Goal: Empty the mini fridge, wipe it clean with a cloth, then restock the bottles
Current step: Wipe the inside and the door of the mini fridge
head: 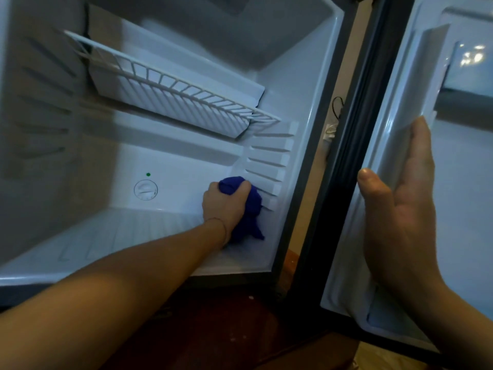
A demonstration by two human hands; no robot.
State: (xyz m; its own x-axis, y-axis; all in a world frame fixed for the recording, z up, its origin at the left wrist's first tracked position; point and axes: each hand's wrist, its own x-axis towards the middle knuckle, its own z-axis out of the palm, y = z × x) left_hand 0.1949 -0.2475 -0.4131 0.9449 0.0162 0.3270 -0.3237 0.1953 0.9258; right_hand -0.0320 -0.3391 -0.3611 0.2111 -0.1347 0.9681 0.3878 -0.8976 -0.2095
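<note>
Left hand (225, 202) grips the soft, light, bunched cloth (246, 209) at the fridge (301, 84) floor's back right corner, best held wadded; right hand (400, 209), fingers straight, steadies the door (400, 89).

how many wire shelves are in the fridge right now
1. A single white wire shelf sits tilted in the upper part of the mini fridge, above the left hand gripping the blue cloth.

A dark reddish-brown wooden floor (226, 329) runs below the appliance. At the lower right corner lies a patch of pale yellowish crinkled material (373, 359), too blurred to identify.
</note>
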